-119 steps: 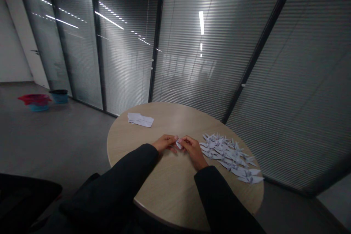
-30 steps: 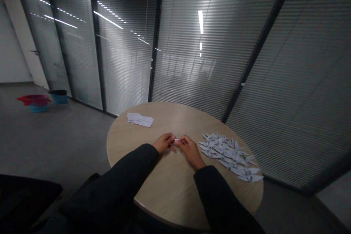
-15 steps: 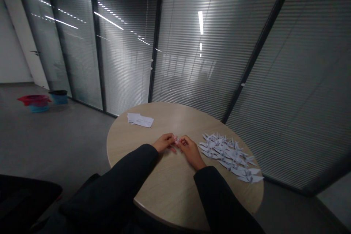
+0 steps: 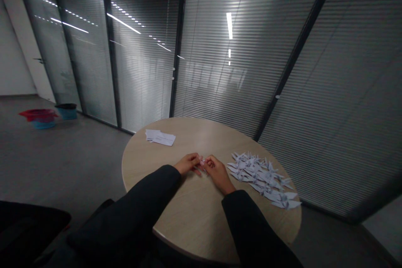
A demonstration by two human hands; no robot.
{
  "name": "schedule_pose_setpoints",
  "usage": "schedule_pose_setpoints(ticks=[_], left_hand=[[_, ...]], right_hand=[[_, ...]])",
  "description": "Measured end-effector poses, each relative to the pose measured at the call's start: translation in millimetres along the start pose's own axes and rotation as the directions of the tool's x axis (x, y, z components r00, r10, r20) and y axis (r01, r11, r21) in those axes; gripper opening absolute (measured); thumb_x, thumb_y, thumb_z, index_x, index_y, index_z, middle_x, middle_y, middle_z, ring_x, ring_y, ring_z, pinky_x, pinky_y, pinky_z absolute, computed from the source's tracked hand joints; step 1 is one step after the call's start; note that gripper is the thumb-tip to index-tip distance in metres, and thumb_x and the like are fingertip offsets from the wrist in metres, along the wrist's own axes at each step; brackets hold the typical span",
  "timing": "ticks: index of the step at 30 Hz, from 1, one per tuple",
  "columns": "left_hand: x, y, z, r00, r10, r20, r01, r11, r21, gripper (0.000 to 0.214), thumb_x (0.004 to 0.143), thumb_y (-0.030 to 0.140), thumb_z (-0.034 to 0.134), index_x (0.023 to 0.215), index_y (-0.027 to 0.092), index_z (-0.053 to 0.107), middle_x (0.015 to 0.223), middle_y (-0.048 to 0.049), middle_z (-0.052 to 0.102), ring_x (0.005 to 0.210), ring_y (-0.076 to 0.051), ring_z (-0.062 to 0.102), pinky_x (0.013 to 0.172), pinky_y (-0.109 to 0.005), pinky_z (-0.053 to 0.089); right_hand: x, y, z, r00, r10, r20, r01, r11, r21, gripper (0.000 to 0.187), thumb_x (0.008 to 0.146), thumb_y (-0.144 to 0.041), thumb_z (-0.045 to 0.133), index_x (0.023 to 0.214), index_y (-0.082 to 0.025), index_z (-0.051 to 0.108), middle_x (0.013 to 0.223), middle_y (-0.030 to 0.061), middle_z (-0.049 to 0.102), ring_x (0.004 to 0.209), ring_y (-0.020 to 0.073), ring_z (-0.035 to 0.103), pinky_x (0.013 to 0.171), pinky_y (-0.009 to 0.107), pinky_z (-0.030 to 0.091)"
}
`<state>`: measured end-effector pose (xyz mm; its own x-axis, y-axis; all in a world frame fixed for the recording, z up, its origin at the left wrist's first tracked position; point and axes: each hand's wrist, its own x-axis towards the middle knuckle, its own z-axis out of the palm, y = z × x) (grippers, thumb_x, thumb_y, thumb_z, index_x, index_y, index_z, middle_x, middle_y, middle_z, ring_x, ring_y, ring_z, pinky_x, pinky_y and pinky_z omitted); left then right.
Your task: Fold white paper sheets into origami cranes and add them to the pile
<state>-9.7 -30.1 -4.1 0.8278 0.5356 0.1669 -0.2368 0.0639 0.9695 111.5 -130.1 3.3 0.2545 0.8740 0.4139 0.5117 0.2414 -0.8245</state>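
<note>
My left hand (image 4: 188, 163) and my right hand (image 4: 217, 172) meet over the middle of a round wooden table (image 4: 194, 205). Both are pinched on a small folded piece of white paper (image 4: 202, 161) held between their fingertips, just above the tabletop. Most of the paper is hidden by my fingers. To the right of my right hand lies a spread of several folded white paper cranes (image 4: 262, 178). Both arms wear dark sleeves.
A few flat white paper sheets (image 4: 160, 137) lie at the table's far left edge. Glass walls with closed blinds (image 4: 238, 58) stand behind the table. Red and blue basins (image 4: 42, 117) sit on the floor far left. A dark chair (image 4: 28, 226) is at lower left.
Over four seconds the hands have stayed together on the small paper; less of it shows between the fingers now. The view has barely shifted.
</note>
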Motion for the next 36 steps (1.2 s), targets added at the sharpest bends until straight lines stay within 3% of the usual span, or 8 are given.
schedule_pose_setpoints(ticks=[20, 36], left_hand=[[-4.8, 2.7, 1.2, 1.0, -0.013, 0.016, 0.013, 0.999, 0.031, 0.051, 0.058, 0.058, 0.071, 0.071, 0.014, 0.05, 0.073, -0.0049, 0.058, 0.07, -0.018, 0.062, 0.053, -0.028, 0.052], [-7.4, 8.0, 3.6, 0.999, -0.046, -0.02, 0.044, 0.993, -0.109, 0.044, 0.06, 0.049, 0.075, 0.072, 0.013, 0.054, 0.076, -0.0071, 0.061, 0.075, -0.019, 0.063, 0.058, -0.03, 0.054]], right_hand=[[-2.2, -1.8, -1.4, 1.0, 0.013, 0.024, -0.014, 0.999, 0.031, 0.025, 0.078, -0.045, 0.054, 0.072, -0.021, 0.049, 0.057, -0.0043, 0.051, 0.051, 0.0117, 0.047, 0.05, 0.023, 0.035], [-2.6, -8.2, -3.7, 0.999, -0.042, -0.014, 0.042, 0.999, 0.019, 0.024, 0.081, -0.044, 0.05, 0.075, -0.021, 0.048, 0.058, -0.0047, 0.049, 0.054, 0.0129, 0.049, 0.054, 0.024, 0.039]])
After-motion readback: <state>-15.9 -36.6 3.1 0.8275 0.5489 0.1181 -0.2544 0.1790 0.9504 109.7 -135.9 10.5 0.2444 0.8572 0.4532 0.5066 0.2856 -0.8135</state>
